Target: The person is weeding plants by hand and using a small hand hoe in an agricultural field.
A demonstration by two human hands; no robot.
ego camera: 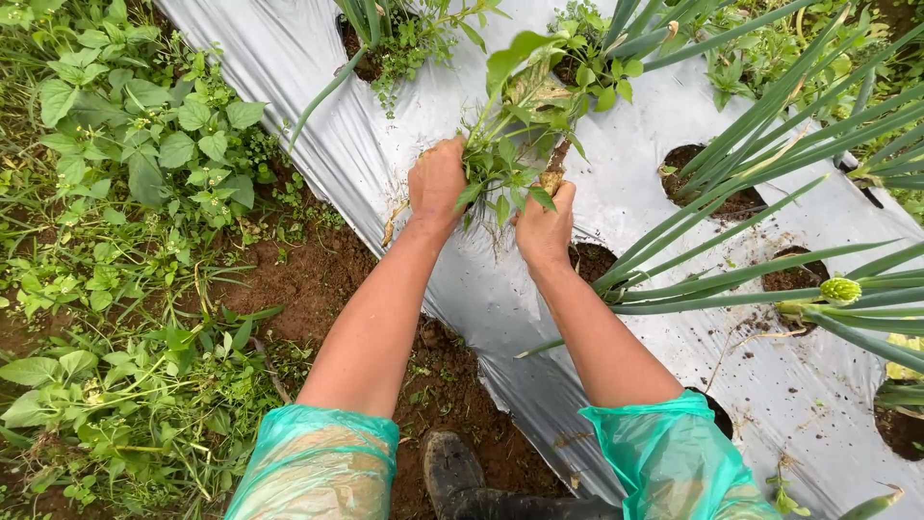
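— Which way does the weed clump (505,164) run?

— Its long axis climbs from lower left to upper right: pale thin roots dangle at the bottom between the two hands, stems rise through the middle, and the biggest leaves tip toward the top right.

— And where is it?

— Held up over the silver plastic mulch sheet (318,87), between the left hand (436,183) and the right hand (545,226), above a planting hole (592,260) just beside the right wrist.

— What does it look like?

— Small glossy green leaves in a tight bunch, one broad leaf mottled yellow-green, slim pale stalks, a brownish stub near the right thumb.

— The fingers?

— Left fingers are curled shut round the clump's left side. The right fingers close on the stems and the brown stub, thumb up.

— Anything hard to read?

— The fingertips are buried in foliage, so the exact grip is unclear. The green onion leaves (760,164) run out of frame at right. A dark rubber boot (457,477) on the bare soil (308,279) is cut off at the bottom edge, and both arms end in translucent green sleeves (318,462).
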